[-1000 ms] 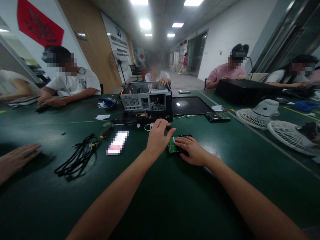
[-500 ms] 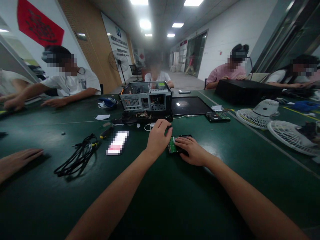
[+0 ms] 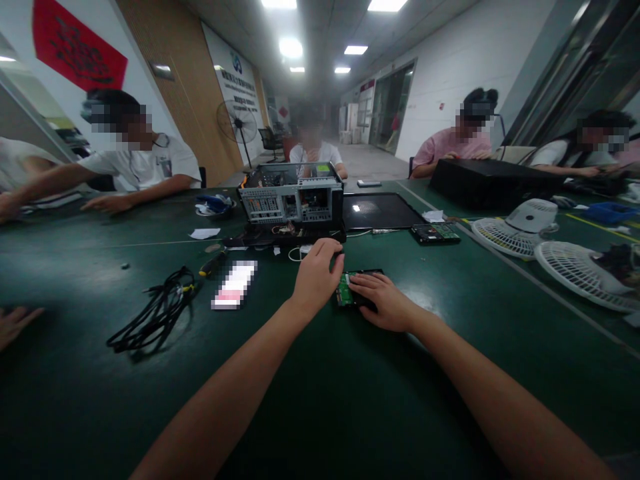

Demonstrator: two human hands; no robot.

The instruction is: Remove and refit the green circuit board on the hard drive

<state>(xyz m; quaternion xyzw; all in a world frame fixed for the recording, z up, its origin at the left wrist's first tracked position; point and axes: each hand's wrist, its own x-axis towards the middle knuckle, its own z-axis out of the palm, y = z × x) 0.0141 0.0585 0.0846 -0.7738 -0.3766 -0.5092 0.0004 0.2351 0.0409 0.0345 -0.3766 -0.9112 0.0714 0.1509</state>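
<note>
My left hand (image 3: pixel 319 277) is raised left of a hard drive, its fingers curled toward the thumb in a pinch. A small dark thing shows at the fingertips, too little of it visible to name. The hard drive (image 3: pixel 344 293) lies on the green table, its green circuit board facing up. Across its right part rests my right hand (image 3: pixel 384 300), the fingers laid over the board and the thumb by the near edge, holding it against the table. My palm hides much of the drive.
An open computer case (image 3: pixel 290 203) stands ahead, beside a dark flat panel (image 3: pixel 383 211). A second hard drive (image 3: pixel 435 233) lies farther right, near white fan parts (image 3: pixel 520 230). Leftward are a coiled black cable (image 3: pixel 157 310), a phone (image 3: pixel 235 285) and a co-worker's hand (image 3: pixel 17 325).
My hands and the hard drive stay where they were. The co-worker's hand at the left edge has drawn back leftward, and the far-left person's arm has also shifted left.
</note>
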